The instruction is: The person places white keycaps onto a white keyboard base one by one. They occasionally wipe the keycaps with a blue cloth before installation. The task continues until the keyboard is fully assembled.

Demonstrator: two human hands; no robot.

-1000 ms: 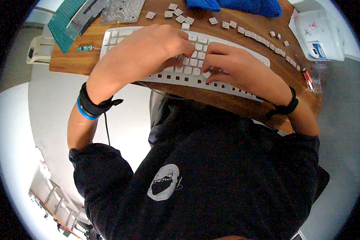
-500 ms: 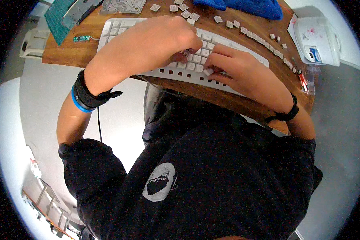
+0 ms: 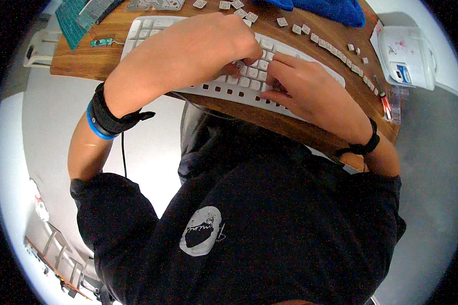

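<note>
White keyboard [image 3: 253, 72] lies on wooden bench [image 3: 76, 60], upper centre of frame; bare square openings along its near edge. Left hand [image 3: 239, 43] curled over middle keys, fingertips down among them; cannot tell if it grips anything. Right hand [image 3: 305, 84] half-closed above the near edge, thumb under bent fingers; any hold hidden. Loose keycaps [image 3: 329, 47] strung in an arc toward upper right; blue cloth [image 3: 331, 11] beyond.

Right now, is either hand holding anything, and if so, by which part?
It cannot be told: the left hand and right hand both curl over the white keyboard, hiding anything that may be pinched.
</note>
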